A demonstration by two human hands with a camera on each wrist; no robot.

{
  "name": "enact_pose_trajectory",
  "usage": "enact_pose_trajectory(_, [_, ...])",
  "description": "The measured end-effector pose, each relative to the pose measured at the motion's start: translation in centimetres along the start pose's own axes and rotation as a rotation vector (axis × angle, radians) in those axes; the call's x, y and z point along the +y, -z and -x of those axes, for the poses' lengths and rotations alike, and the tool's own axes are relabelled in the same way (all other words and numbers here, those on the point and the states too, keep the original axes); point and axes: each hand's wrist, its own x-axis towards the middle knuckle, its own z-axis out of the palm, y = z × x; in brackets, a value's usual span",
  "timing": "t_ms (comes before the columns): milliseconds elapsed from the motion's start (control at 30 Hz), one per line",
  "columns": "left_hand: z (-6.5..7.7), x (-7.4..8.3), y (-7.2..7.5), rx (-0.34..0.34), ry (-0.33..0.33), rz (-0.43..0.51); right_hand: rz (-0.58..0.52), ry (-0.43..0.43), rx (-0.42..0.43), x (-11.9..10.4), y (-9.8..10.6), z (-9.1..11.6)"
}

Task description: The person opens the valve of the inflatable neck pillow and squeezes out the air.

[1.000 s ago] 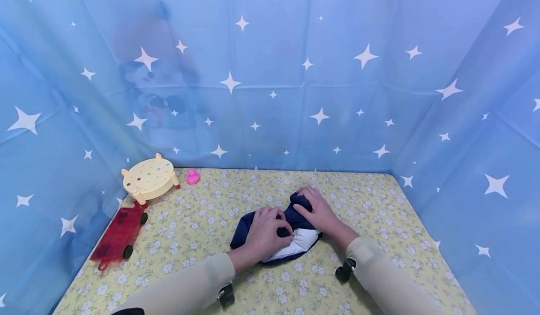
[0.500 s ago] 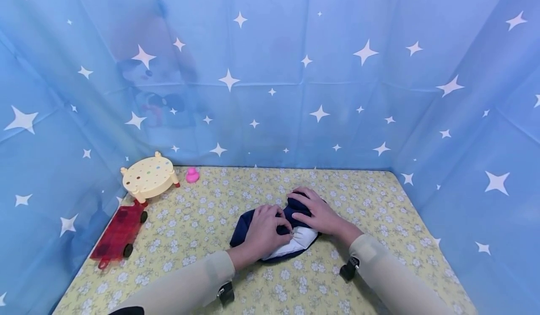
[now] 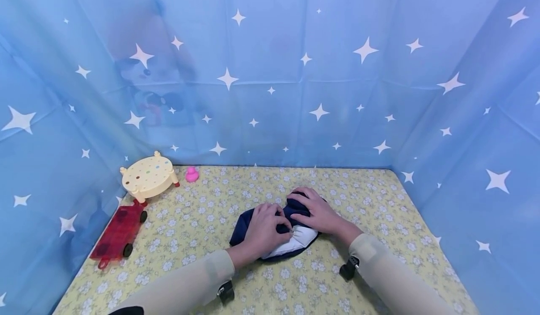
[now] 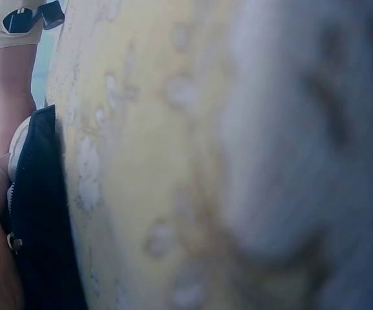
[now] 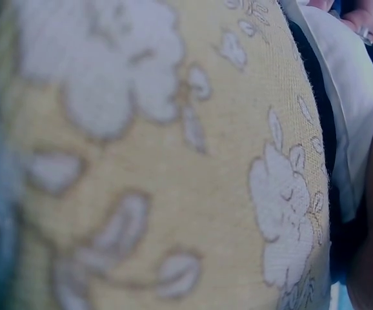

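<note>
A navy zip pouch [image 3: 241,227] with a white part [image 3: 304,236] lies on the flowered cloth, its fabric bunched up. My left hand [image 3: 262,230] lies over its left half, thumb and fingertips together at the edge of the white part. In the right wrist view they pinch a small metal zip pull [image 5: 365,33]. My right hand [image 3: 319,213] grips the pouch's far right end, with navy fabric between thumb and fingers. Along the pouch's edge, zip teeth [image 4: 11,197] and a metal fitting [image 4: 14,242] show in the left wrist view.
At the back left, a cream toy table [image 3: 147,176] with dotted top leans tilted near a red see-through toy cart [image 3: 117,233]. A pink rubber duck [image 3: 191,174] sits by the back edge. Blue star-printed curtains [image 3: 270,71] surround the flowered tablecloth [image 3: 202,240].
My right hand has shifted slightly, its fingertips moving left and regripping the navy fabric. My left hand stays pinched at the same spot. The head view has tipped very slightly.
</note>
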Motion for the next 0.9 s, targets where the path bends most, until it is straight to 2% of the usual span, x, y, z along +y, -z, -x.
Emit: enact_pose_trajectory(900, [-0.06, 0.00, -0.08, 0.000, 0.005, -0.009, 0.024, -0.020, -0.015, -0.03, -0.04, -0.09])
